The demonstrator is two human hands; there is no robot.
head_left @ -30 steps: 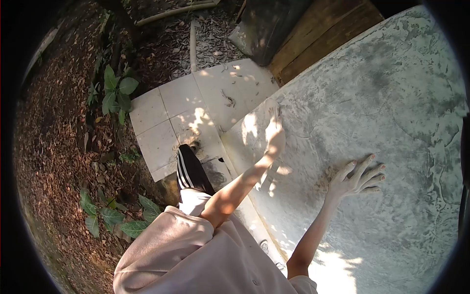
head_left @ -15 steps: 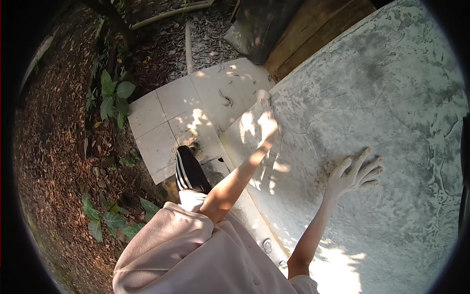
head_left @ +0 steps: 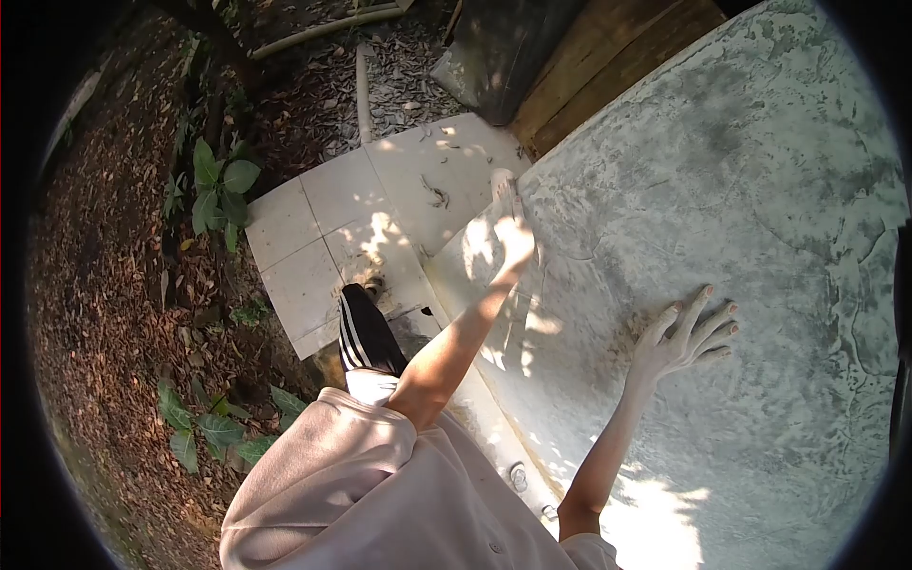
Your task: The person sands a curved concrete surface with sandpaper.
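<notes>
My left hand (head_left: 514,233), coated in pale dust, reaches to the left part of a mottled grey-white plastered surface (head_left: 722,190). Its fingers are bent around a small pale piece (head_left: 502,180) that I cannot make out clearly. Strong sunlight on the hand washes out detail. My right hand (head_left: 679,337), also whitened with dust, lies flat on the same surface with its fingers spread. Nothing shows in it.
Light floor tiles (head_left: 332,214) border the plastered surface on the left, with my striped trouser leg (head_left: 366,332) over them. Leaf litter (head_left: 114,313) and green plants (head_left: 223,185) lie beyond. Brown wooden boards (head_left: 608,66) and a dark sheet (head_left: 503,57) stand at the top.
My left hand has shifted slightly up and to the left along the surface with the pale piece. My right hand stays nearly in place.
</notes>
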